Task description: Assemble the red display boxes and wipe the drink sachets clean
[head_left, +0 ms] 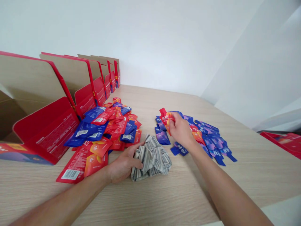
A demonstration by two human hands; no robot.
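My left hand (125, 164) is closed on the edge of a crumpled striped cloth (154, 157) lying on the table. Between the fingers of my right hand (181, 128) is a red pouch (166, 119) with orange fruit printed on it. That hand hovers over a spread of blue pouches (162, 136) with purple fruit, some of them partly hidden beneath it. Among these lies another red pouch (197, 135). To the left of the cloth, a heap of mixed red pouches (117, 127) and blue pouches (81, 131) rests near my left hand.
A row of open red cardboard boxes (50, 138) stands along the left side, running back toward the white wall (160, 47). At the far right is a red box or tray (282, 142), partly cut off. All the pouches lie on a light wooden table (145, 201).
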